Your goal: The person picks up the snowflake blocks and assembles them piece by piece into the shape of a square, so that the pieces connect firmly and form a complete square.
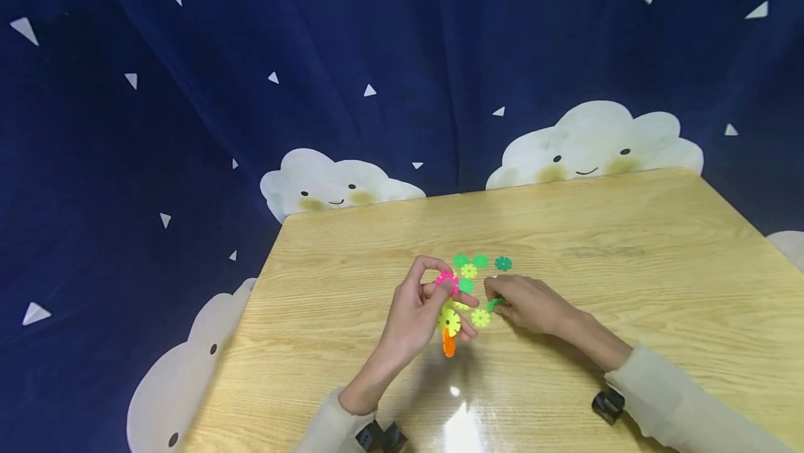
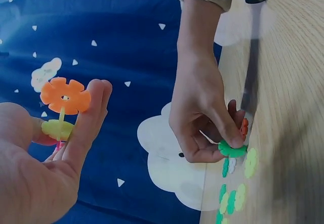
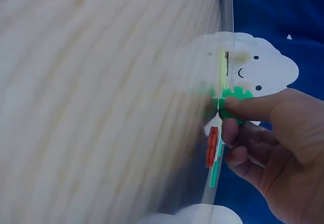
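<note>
My left hand [image 1: 402, 317] holds a small chain of notched plastic discs, pinching the pink disc [image 1: 447, 281] between thumb and fingers. Below it hang a yellow disc [image 1: 449, 327] and an orange disc [image 1: 449, 347]; the left wrist view shows the orange disc [image 2: 66, 95] slotted at an angle to the yellow one [image 2: 58, 129]. Down at the tabletop, my right hand [image 1: 534, 303] pinches a green notched disc [image 3: 245, 92] between thumb and forefinger. A red disc [image 3: 211, 147] lies close beneath its curled fingers, mostly covered in the head view.
Loose discs lie around the middle of the wooden table [image 1: 314, 278]: green ones [image 1: 480, 261], a teal one [image 1: 503, 264] and yellow ones [image 1: 480, 317], some overlapping. A dark blue curtain [image 1: 352, 20] with clouds and triangles hangs along the table's far and left edges.
</note>
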### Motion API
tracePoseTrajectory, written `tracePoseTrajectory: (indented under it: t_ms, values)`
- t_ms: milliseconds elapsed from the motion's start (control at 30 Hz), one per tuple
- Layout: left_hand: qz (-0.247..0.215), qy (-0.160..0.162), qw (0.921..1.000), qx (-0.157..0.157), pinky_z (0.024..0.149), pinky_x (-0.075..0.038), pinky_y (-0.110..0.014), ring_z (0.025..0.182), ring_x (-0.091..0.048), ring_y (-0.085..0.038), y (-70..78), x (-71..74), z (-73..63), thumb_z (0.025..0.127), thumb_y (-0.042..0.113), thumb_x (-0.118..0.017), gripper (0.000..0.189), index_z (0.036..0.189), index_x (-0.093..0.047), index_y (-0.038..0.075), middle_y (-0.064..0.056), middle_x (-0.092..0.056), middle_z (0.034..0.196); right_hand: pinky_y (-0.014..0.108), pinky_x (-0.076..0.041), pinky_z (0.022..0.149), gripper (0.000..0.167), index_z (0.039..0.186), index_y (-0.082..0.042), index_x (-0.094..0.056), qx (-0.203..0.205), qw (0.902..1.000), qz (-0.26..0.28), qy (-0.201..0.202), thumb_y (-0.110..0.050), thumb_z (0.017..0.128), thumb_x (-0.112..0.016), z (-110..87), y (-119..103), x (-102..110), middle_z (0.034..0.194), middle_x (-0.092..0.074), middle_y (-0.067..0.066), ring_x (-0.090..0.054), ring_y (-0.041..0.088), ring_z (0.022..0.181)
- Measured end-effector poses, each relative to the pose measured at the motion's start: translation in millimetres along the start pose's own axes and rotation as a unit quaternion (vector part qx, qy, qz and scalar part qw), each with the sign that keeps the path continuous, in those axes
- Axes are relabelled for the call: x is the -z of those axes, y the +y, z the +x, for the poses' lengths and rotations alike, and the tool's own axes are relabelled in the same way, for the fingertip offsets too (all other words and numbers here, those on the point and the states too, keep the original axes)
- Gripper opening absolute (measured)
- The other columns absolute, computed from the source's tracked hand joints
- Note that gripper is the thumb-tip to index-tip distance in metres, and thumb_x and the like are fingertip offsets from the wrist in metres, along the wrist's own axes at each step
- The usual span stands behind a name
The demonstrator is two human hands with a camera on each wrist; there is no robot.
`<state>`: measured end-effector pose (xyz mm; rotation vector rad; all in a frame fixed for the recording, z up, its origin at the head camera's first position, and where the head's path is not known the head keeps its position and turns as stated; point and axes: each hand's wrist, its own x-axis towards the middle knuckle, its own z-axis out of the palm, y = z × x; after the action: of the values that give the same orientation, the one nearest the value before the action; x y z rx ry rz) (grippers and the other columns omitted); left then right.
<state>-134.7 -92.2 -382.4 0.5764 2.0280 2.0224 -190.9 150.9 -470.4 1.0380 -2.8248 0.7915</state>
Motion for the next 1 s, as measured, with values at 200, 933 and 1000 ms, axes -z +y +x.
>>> tracePoseTrajectory:
  t_ms: [200,933,1000]
  values:
    - [-0.007,-0.003,1.0,0.002,0.059,-0.063,-0.053,0.064,-0.075,-0.039,-0.7,-2.6,-0.3,0.113,0.017,-0.04,0.011,0.12,-0.044,0.009,-0.018,-0.078,0.096,0.024,-0.049,0.064,0.017,0.093,-0.018,-0.063,-0.005,0.9964,0.084,-0.006,-0.005,0.095,-0.074,-5.7,-3.9,13.8,0.079,-0.065,-0.008,-0.056,0.004,0.068]
    - [0.047,0.019,0.9974,-0.051,0.036,-0.052,-0.041,0.039,-0.059,-0.02,1.1,-17.8,4.0,0.114,0.02,-0.037,0.018,0.115,-0.047,0.006,-0.018,-0.066,0.068,0.021,-0.038,0.037,0.021,0.11,-0.01,-0.06,0.074,0.9222,0.316,0.21,0.008,0.1,-0.061,-13.8,-81.9,51.2,0.065,-0.063,-0.008,-0.054,0.008,0.044]
    - [0.051,0.024,0.9972,-0.049,0.033,-0.049,-0.045,0.037,-0.056,-0.018,1.5,-18.6,4.3,0.115,0.023,-0.037,0.019,0.115,-0.047,0.007,-0.014,-0.063,0.067,0.019,-0.035,0.036,0.023,0.109,-0.011,-0.06,0.076,0.9242,0.302,0.22,0.01,0.099,-0.061,-14.2,-83.3,50.1,0.064,-0.062,-0.011,-0.054,0.006,0.044]
